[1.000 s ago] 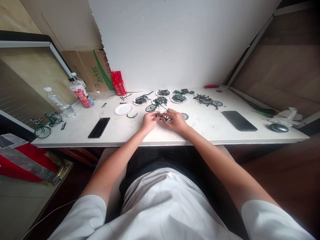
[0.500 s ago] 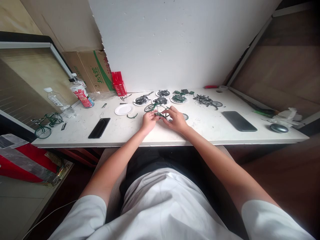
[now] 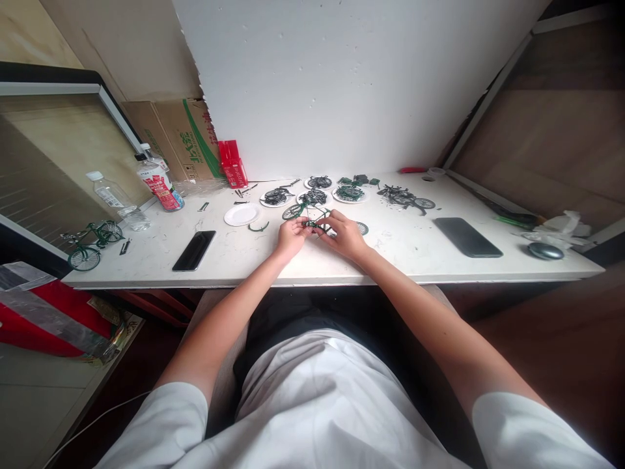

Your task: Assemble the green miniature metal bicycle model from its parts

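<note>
A green model bicycle [image 3: 293, 212] lies between my hands at the middle of the white table, one wheel to the left and another showing past my right hand. My left hand [image 3: 293, 236] is closed on its frame from the left. From the other side, the fingers of my right hand [image 3: 346, 234] pinch at the middle of the bicycle, where small parts are hidden by the fingertips. A curved green piece [image 3: 258, 227] rests left of my left hand, beside a white paper plate [image 3: 241, 213].
Behind my hands, plates of dark parts [image 3: 277, 196] and green parts [image 3: 349, 193] stand near loose wheels [image 3: 405, 197]. An assembled bicycle [image 3: 92, 244] stands far left, near bottles [image 3: 161, 185]. A phone [image 3: 194, 251], a dark slab [image 3: 467, 237] and a mouse [image 3: 545, 251] flank my arms.
Both hands stay in nearly the same place on the model bicycle. The fingers of my right hand have shifted slightly at its middle.
</note>
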A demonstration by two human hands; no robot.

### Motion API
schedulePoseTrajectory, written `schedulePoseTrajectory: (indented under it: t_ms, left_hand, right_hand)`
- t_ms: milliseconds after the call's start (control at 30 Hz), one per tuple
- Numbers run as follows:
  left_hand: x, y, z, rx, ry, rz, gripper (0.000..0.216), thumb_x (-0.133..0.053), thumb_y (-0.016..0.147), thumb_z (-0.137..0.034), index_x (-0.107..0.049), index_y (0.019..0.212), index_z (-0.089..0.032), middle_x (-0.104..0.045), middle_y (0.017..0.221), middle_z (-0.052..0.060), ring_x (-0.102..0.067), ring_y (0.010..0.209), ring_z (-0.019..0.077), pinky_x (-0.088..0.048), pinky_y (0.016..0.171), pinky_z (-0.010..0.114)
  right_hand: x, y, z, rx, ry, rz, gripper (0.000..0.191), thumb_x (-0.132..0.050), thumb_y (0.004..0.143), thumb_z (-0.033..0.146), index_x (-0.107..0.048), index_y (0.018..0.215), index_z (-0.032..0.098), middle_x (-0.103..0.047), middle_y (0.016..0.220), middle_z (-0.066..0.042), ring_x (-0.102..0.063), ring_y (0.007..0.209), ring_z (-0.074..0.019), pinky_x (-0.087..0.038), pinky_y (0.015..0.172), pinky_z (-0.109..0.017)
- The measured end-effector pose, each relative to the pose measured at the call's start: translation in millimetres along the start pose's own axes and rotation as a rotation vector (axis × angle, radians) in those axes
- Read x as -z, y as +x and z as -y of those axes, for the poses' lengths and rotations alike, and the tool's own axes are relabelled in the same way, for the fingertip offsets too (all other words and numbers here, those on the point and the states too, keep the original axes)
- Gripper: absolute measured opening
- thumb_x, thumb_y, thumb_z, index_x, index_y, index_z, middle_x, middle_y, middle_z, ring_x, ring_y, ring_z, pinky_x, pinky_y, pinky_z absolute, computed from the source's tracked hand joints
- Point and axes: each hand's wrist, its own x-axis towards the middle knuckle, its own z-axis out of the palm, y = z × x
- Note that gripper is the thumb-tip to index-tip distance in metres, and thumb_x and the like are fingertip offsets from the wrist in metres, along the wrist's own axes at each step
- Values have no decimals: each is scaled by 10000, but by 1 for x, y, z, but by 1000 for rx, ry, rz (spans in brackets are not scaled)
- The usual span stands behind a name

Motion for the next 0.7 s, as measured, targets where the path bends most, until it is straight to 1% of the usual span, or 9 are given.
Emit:
schedulePoseTrajectory:
  t_ms: [333,500,700]
  left_hand:
    - [2,-1,0,-3,8,26,358,-848,765,-212,-729,1089,-119,-789,946,112,-767,910,239,-597,1011,470]
    - [2,-1,1,-5,10,19,336,-819,779,-183,-737,1099,-119,-798,929,104,-765,885,225,-603,994,440]
    - [2,0,2,3,0,16,340,-824,766,-168,-739,1091,-112,-801,937,108,-773,895,232,-602,1003,449]
  right_hand:
    - [-3,-1,-5,21,-6,14,343,-570,1074,489,-776,1112,217,-627,897,-65,-540,652,-165,-350,578,-294]
    - [-2,-1,-5,29,-26,29,338,-567,1074,471,-781,1120,214,-632,896,-71,-541,651,-169,-351,579,-298]
    - [-1,-1,-4,32,-26,40,323,-573,1078,455,-783,1121,213,-642,913,-74,-567,670,-175,-361,596,-298]
